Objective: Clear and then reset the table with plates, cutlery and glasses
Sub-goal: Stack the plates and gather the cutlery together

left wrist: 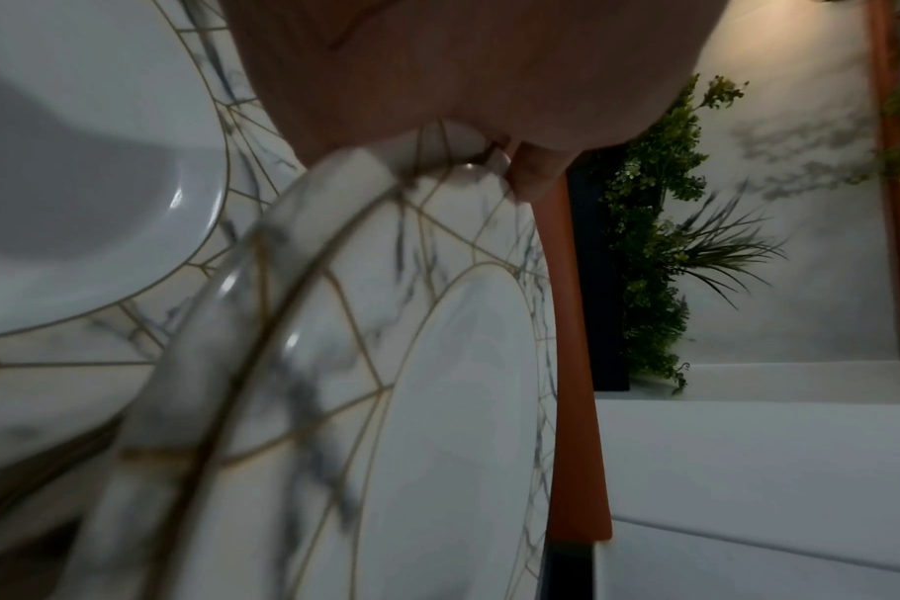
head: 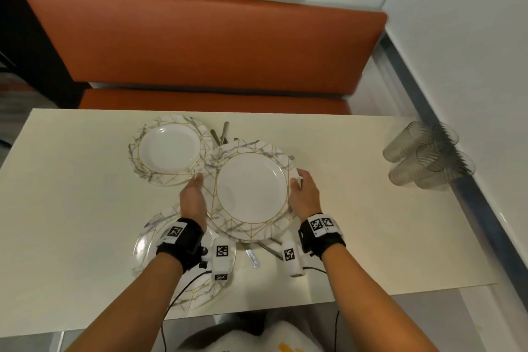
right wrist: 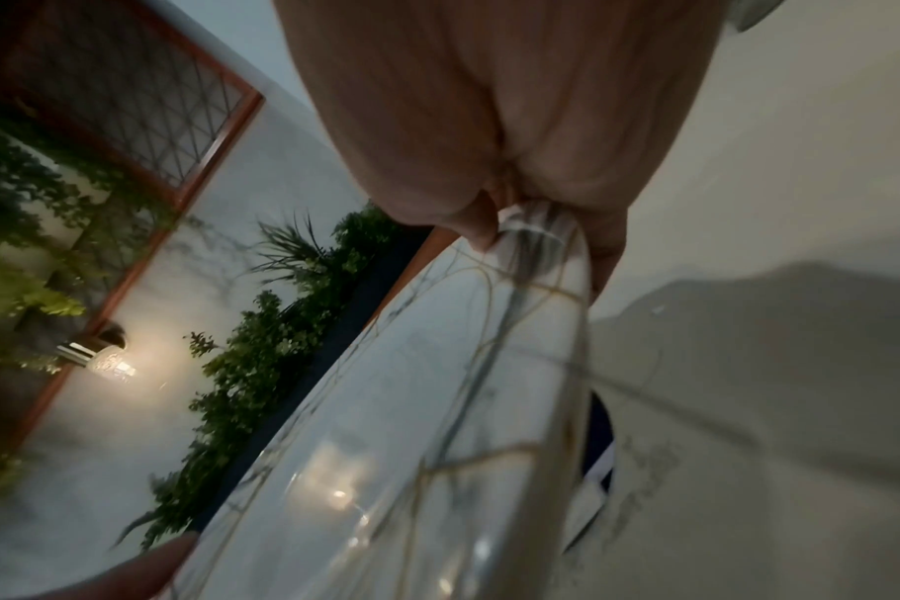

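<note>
I hold a marble-patterned plate (head: 248,230) with a smaller white plate (head: 251,188) lying on it, above the middle of the cream table (head: 85,180). My left hand (head: 197,183) grips its left rim and my right hand (head: 298,181) grips its right rim. The left wrist view shows the held plate (left wrist: 386,406) pinched under my left hand (left wrist: 438,101). In the right wrist view my right hand (right wrist: 515,121) pinches the plate's rim (right wrist: 530,251). A second marble plate with a white plate (head: 168,148) sits at the back left. A third marble plate (head: 148,240) lies under my left wrist.
Cutlery (head: 253,258) pokes out from beneath the held plate at the near side, and more cutlery (head: 223,133) lies behind it. Several clear tumblers (head: 428,157) stand clustered at the table's right edge by the wall. An orange bench (head: 200,46) runs along the far side.
</note>
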Tool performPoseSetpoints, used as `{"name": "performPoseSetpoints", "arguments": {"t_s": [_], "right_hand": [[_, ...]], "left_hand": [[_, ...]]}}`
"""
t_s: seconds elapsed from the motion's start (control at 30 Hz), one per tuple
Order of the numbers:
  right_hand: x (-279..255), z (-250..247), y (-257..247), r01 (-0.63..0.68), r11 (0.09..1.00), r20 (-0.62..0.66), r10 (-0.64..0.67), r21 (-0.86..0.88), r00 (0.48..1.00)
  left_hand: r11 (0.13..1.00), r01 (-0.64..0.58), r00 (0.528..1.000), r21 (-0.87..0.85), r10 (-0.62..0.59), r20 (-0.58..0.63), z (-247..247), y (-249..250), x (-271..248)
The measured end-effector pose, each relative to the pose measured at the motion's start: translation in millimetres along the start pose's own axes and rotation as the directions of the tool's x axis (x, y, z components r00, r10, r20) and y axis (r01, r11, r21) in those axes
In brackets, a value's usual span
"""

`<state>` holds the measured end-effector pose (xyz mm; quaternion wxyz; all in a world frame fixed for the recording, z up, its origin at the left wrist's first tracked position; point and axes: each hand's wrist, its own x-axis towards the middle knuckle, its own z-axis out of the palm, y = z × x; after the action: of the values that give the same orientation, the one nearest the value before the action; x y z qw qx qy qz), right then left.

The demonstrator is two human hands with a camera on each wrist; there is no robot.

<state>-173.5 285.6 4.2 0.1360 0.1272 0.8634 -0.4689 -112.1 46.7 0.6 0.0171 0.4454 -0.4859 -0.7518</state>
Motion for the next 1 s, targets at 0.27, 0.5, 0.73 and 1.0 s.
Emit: {"name": "performPoseSetpoints", "arguments": {"t_s": [0.27, 0.5, 0.73, 1.0], "right_hand": [[4, 43, -21, 0.077, 0.996, 0.012, -0.077, -0.045, 0.997], [14, 100, -66, 0.169, 0.983, 0.245, -0.148, -0.068, 0.958], [54, 158, -116, 0.212, 0.949, 0.292, -0.140, -0.232, 0.946], [99, 211, -138, 0.198, 0.849, 0.250, -0.081, -0.490, 0.965]], "left_hand": [[0.990, -0.140, 0.989, -0.004, 0.139, -0.048, -26, 10, 8], [0.891, -0.390, 0.880, 0.233, 0.436, -0.191, -74, 38, 20], [0.820, -0.447, 0.758, 0.357, 0.559, -0.336, -153, 82, 43], [0.817, -0.426, 0.706, 0.389, 0.569, -0.422, -215, 92, 57]]}}
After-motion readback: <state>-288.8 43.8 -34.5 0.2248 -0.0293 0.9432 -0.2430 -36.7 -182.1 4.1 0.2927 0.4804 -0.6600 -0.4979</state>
